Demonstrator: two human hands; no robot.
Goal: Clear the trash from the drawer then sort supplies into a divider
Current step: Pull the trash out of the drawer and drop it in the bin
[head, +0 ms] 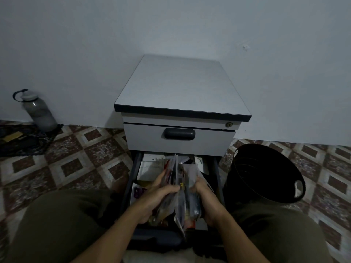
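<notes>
Both grips are full, and with the same thing. The left-hand grip and the right-hand grip clamp a bundle of clear and foil-looking plastic packets between them, fingers curled round its flanks from either side.

The bundle stands on edge at the lower centre of the frame, over the open lower drawer of a grey metal pedestal cabinet. Its long axis runs from the bottom of the frame up toward the cabinet, along the drawer's depth. I cannot tell whether its lower edge rests on the drawer's contents or hangs free of them. What the packets hold is too dim to read.

Loose paper lies around it in the drawer: a white card toward the upper left and a purple-printed scrap at the left edge. No divider shows anywhere.

A round black plastic bin sits just right of the drawer, its mouth tipped toward the person. Any trash in the bundle would therefore go rightward, and the right-hand grip is the nearer one. This looks like the trash-clearing step. A carry to the bin would likely have to rise over the drawer's right wall.

Further out, the upper drawer is closed behind its dark handle. A grey water bottle stands at the left of the frame on the patterned tile floor, against the wall.
</notes>
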